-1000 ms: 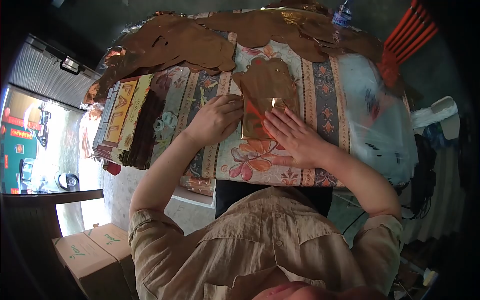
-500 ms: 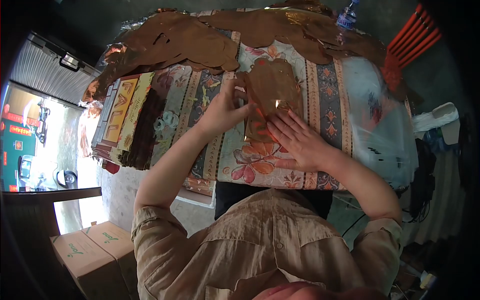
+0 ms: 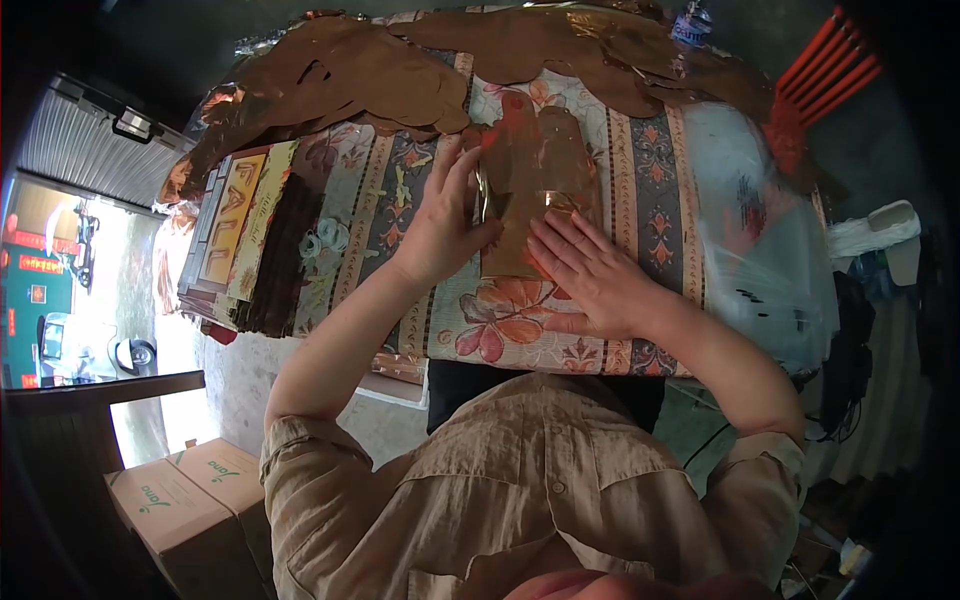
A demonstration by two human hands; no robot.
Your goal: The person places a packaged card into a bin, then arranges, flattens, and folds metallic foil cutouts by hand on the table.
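Observation:
A shiny brown foil piece (image 3: pixel 545 225) with a rounded, lobed top lies on the flowered tablecloth (image 3: pixel 500 345) in front of me. My left hand (image 3: pixel 445 225) is at its left side, fingertips by the upper left edge and thumb pointing in over the lower part. The fingers and thumb stand apart, and a bright strip shows along the edge beside them. My right hand (image 3: pixel 595 280) lies flat with fingers stretched out, pressing on the lower right of the foil and covering that corner.
Brown foil sheets (image 3: pixel 350 80) spread along the table's far side. A stack of printed packs (image 3: pixel 235 235) stands at the left, clear plastic bags (image 3: pixel 755 230) at the right. A water bottle (image 3: pixel 692 25), an orange slatted object (image 3: pixel 825 75) and cardboard boxes (image 3: pixel 180 490) surround the table.
My left hand has moved slightly, its fingers reaching a little further up the foil's left edge. The foil's left edge looks flatter. My right hand has stayed nearly in place.

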